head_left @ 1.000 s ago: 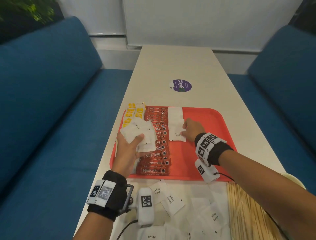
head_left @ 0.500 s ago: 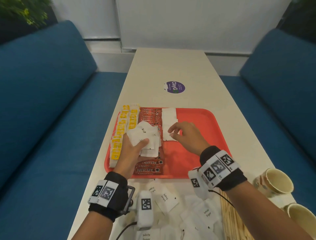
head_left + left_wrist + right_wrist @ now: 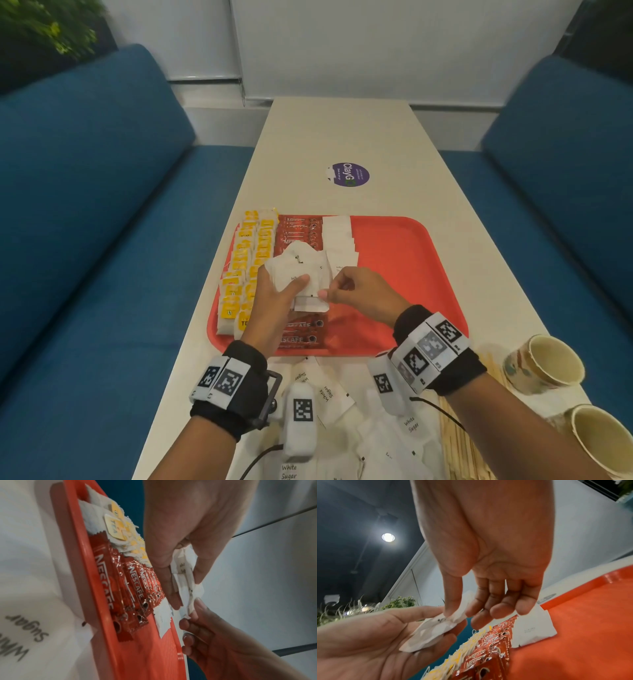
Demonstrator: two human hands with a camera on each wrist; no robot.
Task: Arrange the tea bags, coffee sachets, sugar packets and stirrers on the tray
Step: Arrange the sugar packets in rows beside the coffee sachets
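Observation:
A red tray [image 3: 414,260] lies on the table. On it run a column of yellow tea bags [image 3: 245,260], a column of red Nescafe coffee sachets [image 3: 299,229] and a short column of white sugar packets [image 3: 339,236]. My left hand [image 3: 274,301] holds a fanned stack of white sugar packets [image 3: 298,270] above the coffee sachets. My right hand [image 3: 356,291] pinches the near corner of one packet in that stack, thumb and forefinger closed on the paper [image 3: 453,615]. Loose sugar packets [image 3: 329,394] and wooden stirrers [image 3: 459,442] lie on the table in front of the tray.
Two paper cups [image 3: 544,363] stand at the table's right near edge. A purple round sticker [image 3: 349,174] sits on the table beyond the tray. Blue sofas flank the table. The tray's right half is bare red surface.
My right hand left the sugar column on the tray and came back to the stack in my left hand, now pinching a packet there. My head view shifted slightly.

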